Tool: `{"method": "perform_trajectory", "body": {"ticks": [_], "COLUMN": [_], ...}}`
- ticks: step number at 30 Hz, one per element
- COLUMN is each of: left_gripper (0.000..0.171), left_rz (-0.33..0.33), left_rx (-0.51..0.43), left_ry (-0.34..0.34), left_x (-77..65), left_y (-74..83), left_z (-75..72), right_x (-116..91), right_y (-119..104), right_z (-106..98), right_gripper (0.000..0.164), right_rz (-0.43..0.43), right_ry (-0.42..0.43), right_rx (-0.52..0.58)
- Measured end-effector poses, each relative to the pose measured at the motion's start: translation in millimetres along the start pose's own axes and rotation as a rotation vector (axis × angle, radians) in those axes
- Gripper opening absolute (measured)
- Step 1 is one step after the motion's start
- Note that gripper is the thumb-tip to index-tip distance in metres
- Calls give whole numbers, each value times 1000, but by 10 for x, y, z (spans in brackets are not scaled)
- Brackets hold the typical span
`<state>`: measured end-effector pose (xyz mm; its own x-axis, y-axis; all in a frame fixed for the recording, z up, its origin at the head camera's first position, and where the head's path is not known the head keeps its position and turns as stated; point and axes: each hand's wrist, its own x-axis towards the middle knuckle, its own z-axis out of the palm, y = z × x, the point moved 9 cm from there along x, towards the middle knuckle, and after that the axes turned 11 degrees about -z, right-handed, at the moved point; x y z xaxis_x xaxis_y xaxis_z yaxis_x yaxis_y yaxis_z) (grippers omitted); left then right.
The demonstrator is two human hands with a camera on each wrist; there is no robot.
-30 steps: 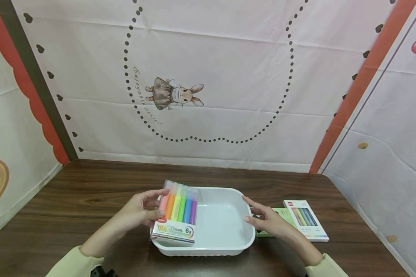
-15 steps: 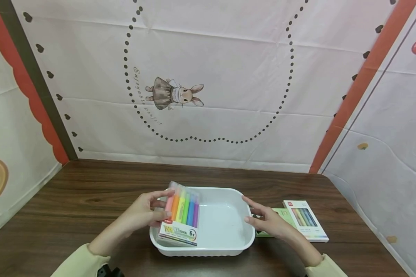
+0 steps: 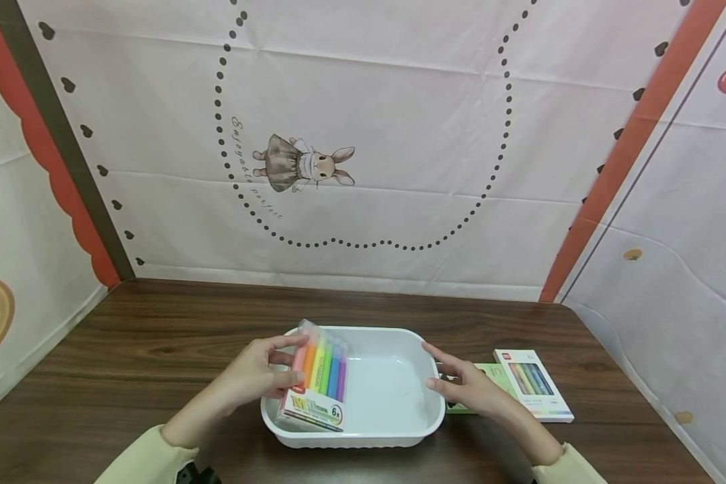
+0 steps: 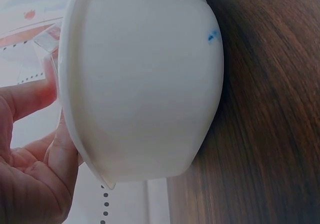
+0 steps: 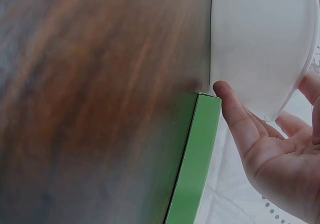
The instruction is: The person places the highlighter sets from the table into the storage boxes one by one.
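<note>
A clear pack of highlighters [image 3: 317,376] in several colours lies tilted within the left side of the white plastic tray [image 3: 393,440]. My left hand [image 3: 260,370] grips the pack by its left edge, fingers above and thumb below. In the left wrist view, the clear pack's corner [image 4: 48,37] shows beyond the tray's rim, beside the left hand [image 4: 32,149]; the wall hides the rest. My right hand [image 3: 468,386] holds the tray's right rim. In the right wrist view, fingers of the right hand [image 5: 280,154] lie along the tray's outer wall [image 5: 260,38], others reach over its rim.
A green box [image 3: 496,373] lies right of the tray, partly under the right hand. A white box of coloured pencils [image 3: 534,384] overlaps its right side. The brown wooden table [image 3: 175,323] ends at a printed white cloth [image 3: 399,168] behind.
My left hand has moved slightly right with the highlighter pack, which now sits further inside the tray and tilts more. My right hand and the tray have stayed put.
</note>
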<state>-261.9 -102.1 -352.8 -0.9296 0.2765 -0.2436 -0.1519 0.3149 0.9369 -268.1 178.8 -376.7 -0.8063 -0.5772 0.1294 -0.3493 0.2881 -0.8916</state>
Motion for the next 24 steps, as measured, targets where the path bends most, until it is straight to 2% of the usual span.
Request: {"method": "perform_trajectory", "body": {"ticks": [5, 17, 24], "left_gripper": [61, 64, 64], "left_rz": [-14, 23, 3], "left_rx": [17, 61, 79], "left_ry": [14, 1, 17], "left_x": [4, 34, 60], "left_y": [-4, 33, 30], "left_z": [8, 53, 77], "right_x": [0, 9, 10], "right_y": [4, -1, 5], "right_z": [0, -14, -13], "right_gripper": [65, 65, 65], "right_rz": [5, -8, -6], "right_ry": [1, -2, -7], "right_rx": [-3, -25, -17]}}
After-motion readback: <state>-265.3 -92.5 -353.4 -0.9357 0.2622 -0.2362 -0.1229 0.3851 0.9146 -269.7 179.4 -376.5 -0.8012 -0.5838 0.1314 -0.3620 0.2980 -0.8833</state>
